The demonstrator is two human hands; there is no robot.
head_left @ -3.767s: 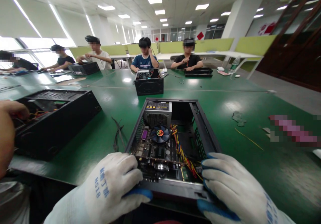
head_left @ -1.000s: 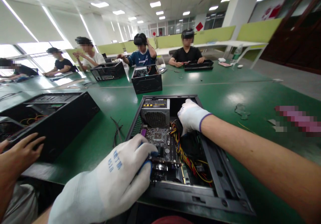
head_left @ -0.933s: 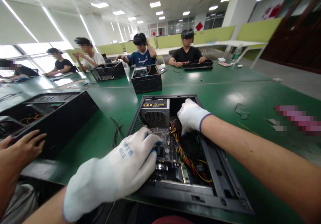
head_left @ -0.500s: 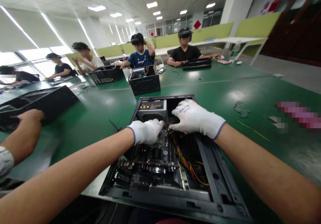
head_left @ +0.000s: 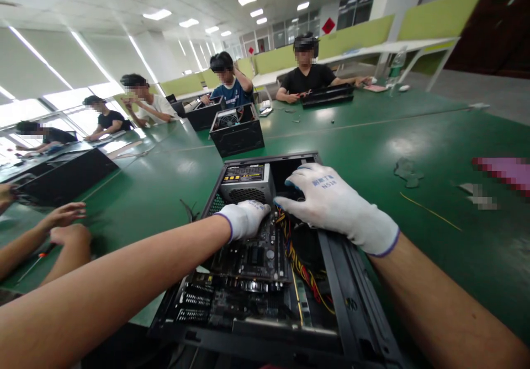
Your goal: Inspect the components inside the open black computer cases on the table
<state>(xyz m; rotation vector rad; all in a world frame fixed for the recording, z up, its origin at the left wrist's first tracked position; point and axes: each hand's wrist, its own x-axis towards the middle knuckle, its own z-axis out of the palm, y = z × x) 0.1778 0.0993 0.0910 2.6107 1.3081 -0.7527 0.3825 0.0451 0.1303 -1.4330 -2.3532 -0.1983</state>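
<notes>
An opened black computer case (head_left: 351, 303) lies before me on the green table. Inside it are a grey power supply (head_left: 247, 184), a dark motherboard (head_left: 259, 250) and a bundle of red, yellow and black cables (head_left: 304, 272). My left hand (head_left: 248, 218), in a white glove, is closed at the board's upper edge, beside the power supply. Its fingertips are bent down, and what they grip, if anything, is hidden. My right hand (head_left: 321, 195), also gloved, reaches over the case's right side with thumb and fingers apart. Nothing shows between them.
A co-worker's bare hands (head_left: 70, 225) are at the left near a screwdriver (head_left: 41, 255). Another open case (head_left: 238, 134) stands beyond mine. On the table at right lie a yellow strip (head_left: 430, 211), a crumpled clear bag (head_left: 408, 171) and a pink item (head_left: 507, 175).
My right hand has lifted slightly and its thumb and fingers show more clearly apart. My left hand stays by the power supply. The neighbour's hands at left have come together, with a screwdriver now visible.
</notes>
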